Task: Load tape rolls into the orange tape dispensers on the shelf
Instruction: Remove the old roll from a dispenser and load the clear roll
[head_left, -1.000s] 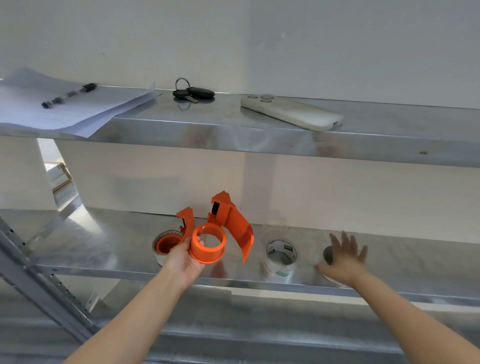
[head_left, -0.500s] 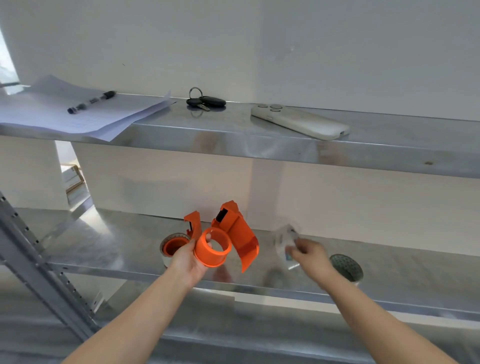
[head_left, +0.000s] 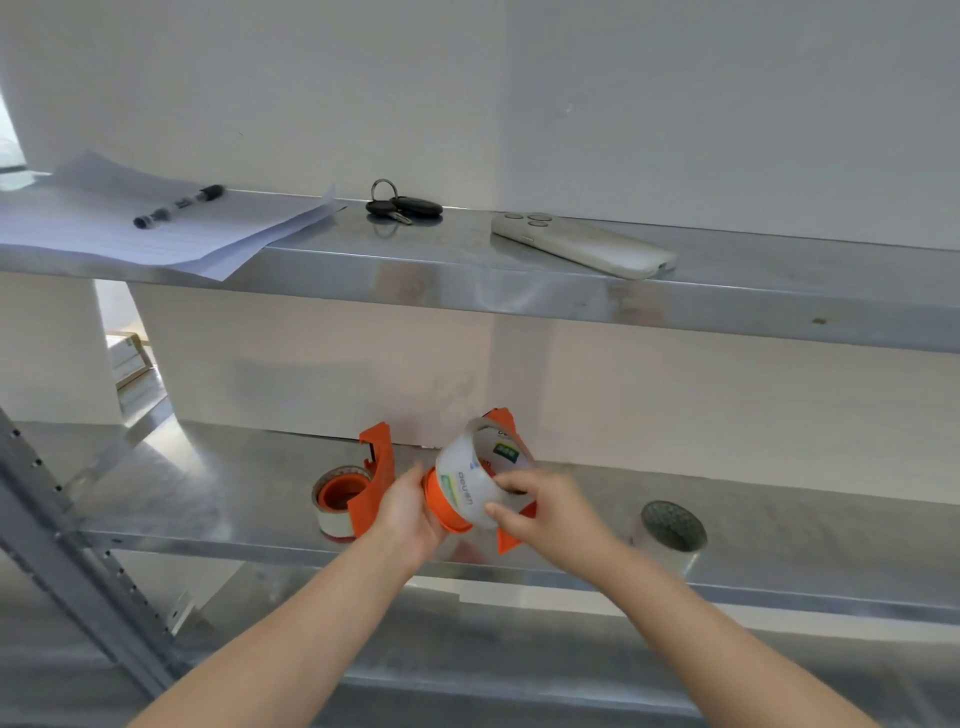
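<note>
Right, both hands are up at the lower galvanised metal shelf (head_left: 218, 488), working on one dispenser in mid-air just above its front edge. The left hand (head_left: 410, 519) is closed around the round hub end of an orange plastic tape dispenser (head_left: 448, 512), fingers wrapped on the left side of the hub, thumb side toward the camera. The right hand (head_left: 550, 512) pinches a clear tape roll with printed blue and green label (head_left: 470, 480), thumb below and fingers on the upper rim, partly curled and not a full fist. The roll sits over the orange hub, tilted with its open end facing up and right; cannot tell how far it is seated. An orange guard of the same dispenser pokes out behind the roll and below the right hand. To the left, a second orange dispenser already carrying a tape roll (head_left: 349, 493) rests on the shelf, just beside the left hand. To the right, well apart, a loose clear tape roll (head_left: 670, 530) lies on the shelf near the front edge. On the upper metal shelf (head_left: 779, 306): white paper sheets (head_left: 156, 228) with a black marker pen (head_left: 179, 206) on top, a black key fob with keyring (head_left: 402, 206), and a white smartphone lying face down (head_left: 582, 244).
</note>
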